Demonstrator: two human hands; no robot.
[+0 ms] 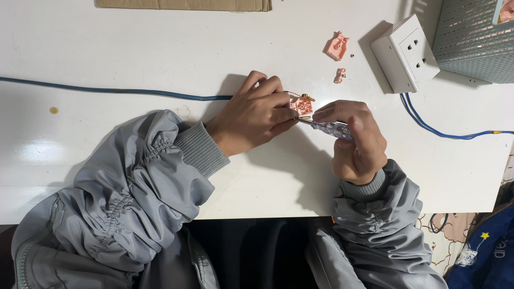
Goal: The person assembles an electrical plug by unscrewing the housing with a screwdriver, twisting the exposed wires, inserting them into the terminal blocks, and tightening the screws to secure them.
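Between my hands, left grip (257, 115) clamps the pink terminal block (302, 105); right grip (356, 140) clamped on the screwdriver (332, 128) should stay square.

On the white surface (134, 48) lie a white wall socket (405, 53), two loose pink plastic pieces (337, 46), a blue cable (107, 91), a cardboard sheet (184, 4) and a teal perforated basket (474, 40).
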